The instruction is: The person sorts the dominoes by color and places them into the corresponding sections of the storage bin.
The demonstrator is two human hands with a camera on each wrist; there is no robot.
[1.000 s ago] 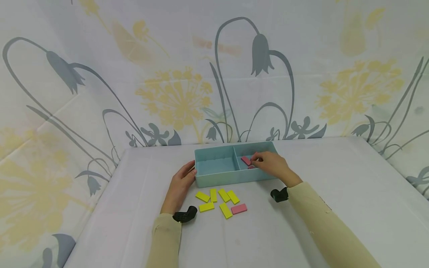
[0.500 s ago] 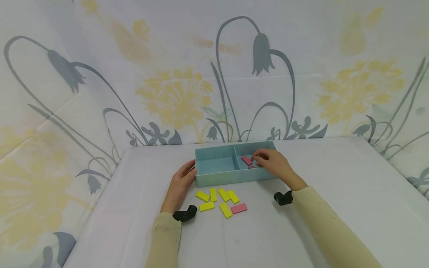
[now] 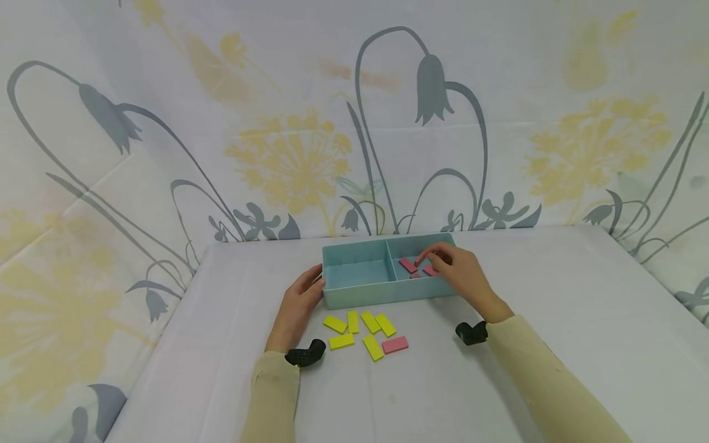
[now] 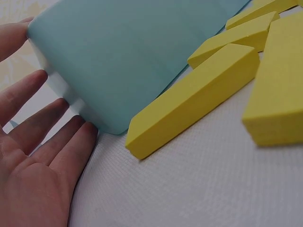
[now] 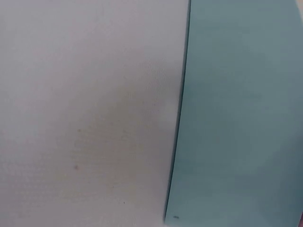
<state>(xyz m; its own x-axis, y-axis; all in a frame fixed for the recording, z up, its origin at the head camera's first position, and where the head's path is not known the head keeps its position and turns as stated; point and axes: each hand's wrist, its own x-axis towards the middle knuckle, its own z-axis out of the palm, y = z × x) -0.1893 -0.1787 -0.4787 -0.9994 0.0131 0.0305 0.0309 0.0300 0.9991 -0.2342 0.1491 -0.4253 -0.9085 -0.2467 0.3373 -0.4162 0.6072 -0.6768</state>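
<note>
My left hand rests against the left end of a pale blue divided box. In the left wrist view, nearly straight fingers touch the end wall, the thumb near its corner. My right hand is over the box's right compartment. It seems to pinch a slim pink block tilted between thumb and forefinger, though fingertips and block are hard to separate. Several pink blocks lie below, including one by the divider and another under the thumb. The right wrist view shows box wall and cloth.
Several yellow blocks lie flat before the box, one pink block beside them. A white cloth covers the table. Behind rises a flower-patterned fabric.
My right hand has shifted slightly right, uncovering a pink block on the compartment floor. A tilted pink piece now shows at its fingertips. My left hand and the box stay put.
</note>
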